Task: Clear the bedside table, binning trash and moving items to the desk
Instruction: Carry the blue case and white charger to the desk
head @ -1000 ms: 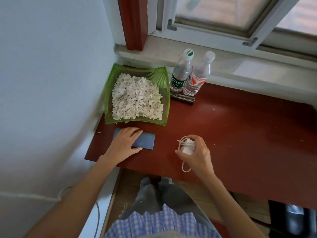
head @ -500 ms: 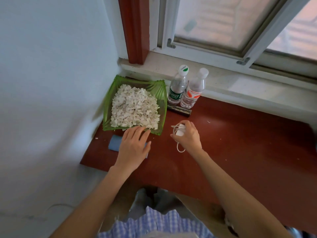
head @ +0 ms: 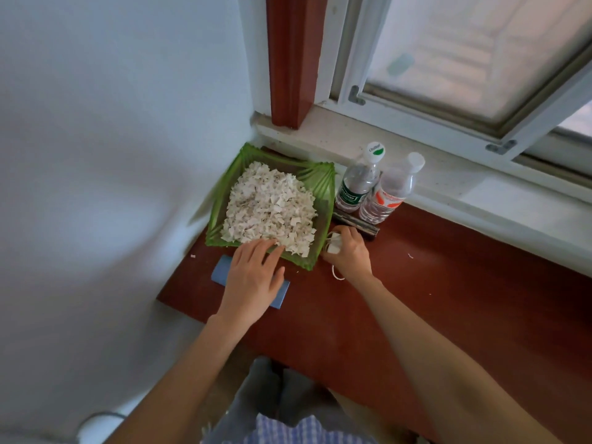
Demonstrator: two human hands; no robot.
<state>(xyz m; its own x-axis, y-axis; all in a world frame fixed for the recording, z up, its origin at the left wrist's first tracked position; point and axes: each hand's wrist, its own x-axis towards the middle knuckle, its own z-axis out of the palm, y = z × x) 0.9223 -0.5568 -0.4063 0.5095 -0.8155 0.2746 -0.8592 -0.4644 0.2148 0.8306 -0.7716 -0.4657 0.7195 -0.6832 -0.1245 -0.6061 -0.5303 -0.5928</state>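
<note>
A green glass dish (head: 324, 200) heaped with torn white paper scraps (head: 269, 206) sits in the far left corner of the red desk (head: 448, 299). My left hand (head: 253, 277) lies flat with its fingers spread, fingertips on the dish's near rim, palm over a blue flat case (head: 221, 271). My right hand (head: 350, 254) is shut on a white charger with its coiled cable (head: 333, 246), held on the desk right beside the dish's right corner. A loop of cable hangs below the hand.
Two clear water bottles (head: 360, 181) (head: 392, 190) stand against the windowsill (head: 416, 161). A dark slim object (head: 355, 223) lies in front of them, just beyond my right hand. A white wall closes the left side. A window frame is above.
My right hand has carried the charger forward and left, up to the dish's corner. My left hand has slid off the blue case toward the dish rim.
</note>
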